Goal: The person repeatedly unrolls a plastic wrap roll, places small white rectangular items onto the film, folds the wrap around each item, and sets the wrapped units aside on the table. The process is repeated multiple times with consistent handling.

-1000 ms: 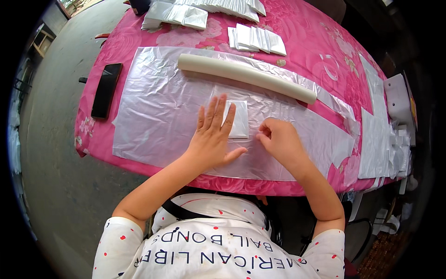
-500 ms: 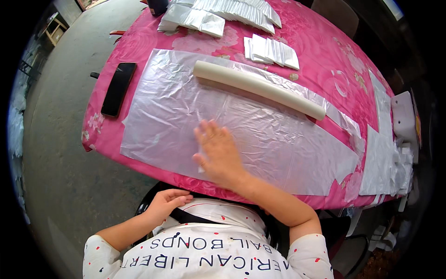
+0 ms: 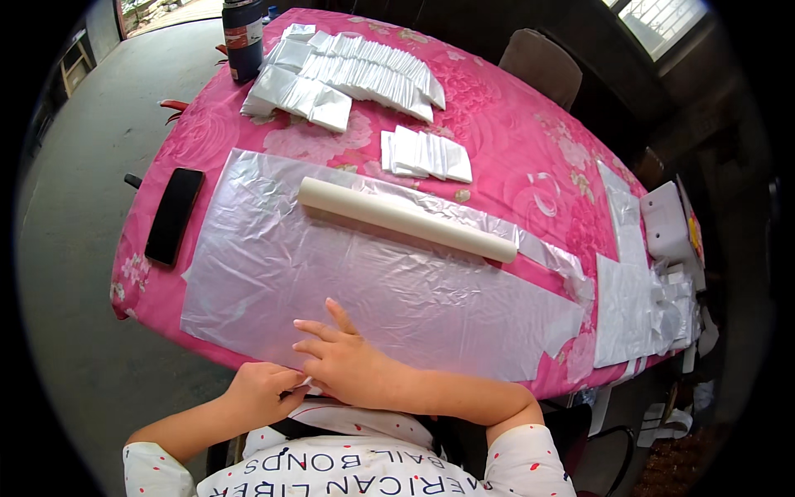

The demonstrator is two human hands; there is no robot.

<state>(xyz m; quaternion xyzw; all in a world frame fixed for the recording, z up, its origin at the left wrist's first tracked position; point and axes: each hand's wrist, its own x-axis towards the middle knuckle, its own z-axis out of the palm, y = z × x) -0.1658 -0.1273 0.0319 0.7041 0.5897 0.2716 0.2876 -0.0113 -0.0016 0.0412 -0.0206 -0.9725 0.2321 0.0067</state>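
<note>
A sheet of thin, clear-white plastic film [image 3: 248, 273] lies wrinkled across the near part of the table. Over its far part rests a long cream roll or tube [image 3: 406, 222], set at a slant. My left hand [image 3: 263, 389] is closed at the near table edge, fingers bent together around a small white bit that is mostly hidden. Meeting it there, my right hand [image 3: 348, 364] has its outer fingers spread over the film, while its index finger and thumb pinch at the same white bit. What that bit is cannot be made out.
Folded white plastic packets lie in a large row [image 3: 364, 74] and a small stack [image 3: 426, 155]. A black phone [image 3: 175, 217] and dark bottle [image 3: 243, 41] are on the left. White plastic sheets [image 3: 625, 315] and a white container [image 3: 665, 222] sit at the right.
My right hand has come off the middle of the film, back to the near edge. My left hand has met it there, both at a small white bit. The view has shifted.
</note>
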